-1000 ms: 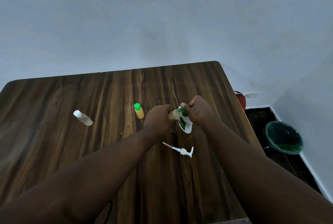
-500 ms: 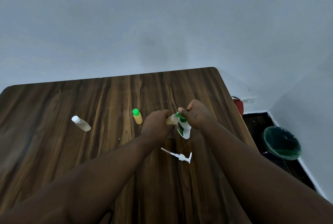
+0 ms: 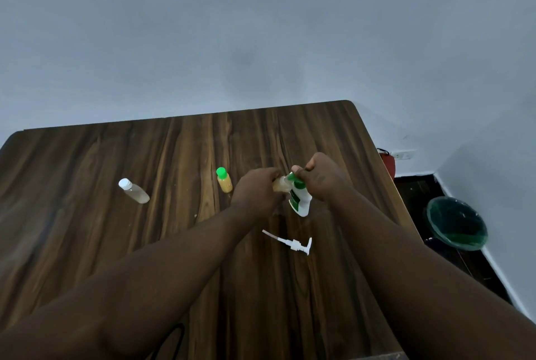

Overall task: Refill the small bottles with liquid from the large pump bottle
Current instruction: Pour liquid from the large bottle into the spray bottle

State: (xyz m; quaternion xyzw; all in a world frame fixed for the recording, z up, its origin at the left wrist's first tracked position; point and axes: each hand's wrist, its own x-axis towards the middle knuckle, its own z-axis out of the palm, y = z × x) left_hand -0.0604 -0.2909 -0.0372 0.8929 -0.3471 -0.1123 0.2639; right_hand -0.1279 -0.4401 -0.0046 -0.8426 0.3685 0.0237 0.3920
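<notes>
My right hand (image 3: 323,178) grips the large white and green pump bottle (image 3: 300,200), tilted with its neck toward the left. My left hand (image 3: 255,190) holds a small bottle (image 3: 279,183) of pale liquid against that neck; most of it is hidden by my fingers. The white pump head (image 3: 294,243) with its tube lies on the table in front of my hands. A small yellow bottle with a green cap (image 3: 224,180) stands left of my left hand. Farther left, a small clear bottle with a white cap (image 3: 134,191) stands at a tilt in the view.
The dark wooden table (image 3: 145,156) meets a grey wall at the back. Its right edge is close to my right hand. On the floor to the right are a green bin (image 3: 456,227) and a red object (image 3: 388,164) by a wall socket.
Both hands stay together on the two bottles. The camera has tilted up, so the table sits lower in view. The large bottle's neck stays against the small bottle.
</notes>
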